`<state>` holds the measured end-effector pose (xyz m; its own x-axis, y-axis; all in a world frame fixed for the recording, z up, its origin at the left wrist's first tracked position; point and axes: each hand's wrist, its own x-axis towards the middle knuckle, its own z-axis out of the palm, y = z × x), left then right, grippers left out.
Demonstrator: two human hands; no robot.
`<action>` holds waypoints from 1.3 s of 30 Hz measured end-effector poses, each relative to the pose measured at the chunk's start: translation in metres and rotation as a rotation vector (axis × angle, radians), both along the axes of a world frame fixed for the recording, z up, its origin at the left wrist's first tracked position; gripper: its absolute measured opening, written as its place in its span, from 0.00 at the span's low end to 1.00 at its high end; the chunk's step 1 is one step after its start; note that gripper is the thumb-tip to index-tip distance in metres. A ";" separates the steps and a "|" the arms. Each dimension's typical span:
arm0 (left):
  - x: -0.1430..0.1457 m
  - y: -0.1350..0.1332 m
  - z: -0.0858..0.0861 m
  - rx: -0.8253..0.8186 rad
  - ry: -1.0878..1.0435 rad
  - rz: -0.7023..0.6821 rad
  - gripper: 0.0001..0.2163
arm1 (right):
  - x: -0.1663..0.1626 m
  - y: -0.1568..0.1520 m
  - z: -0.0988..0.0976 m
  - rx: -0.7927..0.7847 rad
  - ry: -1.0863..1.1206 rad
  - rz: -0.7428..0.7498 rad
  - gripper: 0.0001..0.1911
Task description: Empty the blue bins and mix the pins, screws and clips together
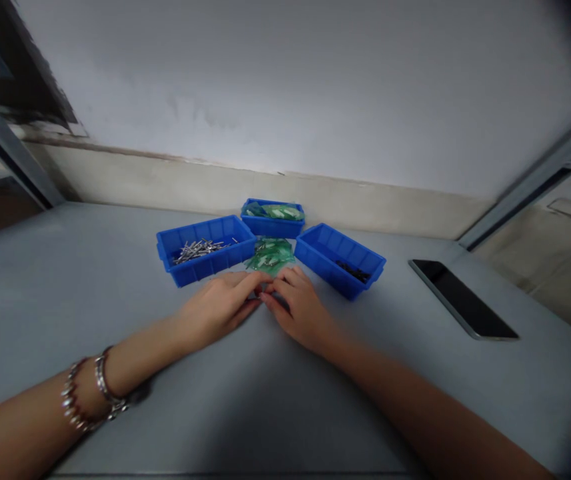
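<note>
My left hand [220, 305] and my right hand [301, 310] meet at the middle of the table, fingertips bent together in a pinch. Whatever lies between the fingers is too small and hidden to make out. Just beyond the fingertips lies a green plastic bag [274, 253] with small slim parts in or on it. To the left, a blue bin [212, 267] holds many thin silvery metal pins [198, 250]. On the right side, another blue bin [326, 269] has small black parts [353, 271] at its near end.
A third blue bin [272, 227], with green plastic bags [282, 212] inside, stands near the wall. A dark-screened tablet or phone [465, 300] lies at the right on the grey table [85, 293]. Metal frame posts rise at both sides.
</note>
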<state>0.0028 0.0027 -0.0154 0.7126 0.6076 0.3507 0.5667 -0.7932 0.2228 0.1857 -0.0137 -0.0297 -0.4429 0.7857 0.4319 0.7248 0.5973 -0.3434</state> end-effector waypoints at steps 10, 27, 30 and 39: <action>0.000 0.002 0.002 0.006 0.006 0.025 0.08 | -0.001 0.001 0.000 -0.006 0.022 0.014 0.12; -0.020 0.014 0.031 0.375 0.010 0.582 0.12 | 0.000 -0.002 0.000 -0.120 -0.092 -0.169 0.10; -0.027 0.022 0.033 0.353 0.076 0.711 0.14 | 0.000 -0.003 0.000 -0.118 -0.126 -0.184 0.12; -0.029 0.029 0.027 0.298 0.118 0.674 0.14 | -0.001 -0.005 -0.001 -0.096 -0.206 -0.224 0.16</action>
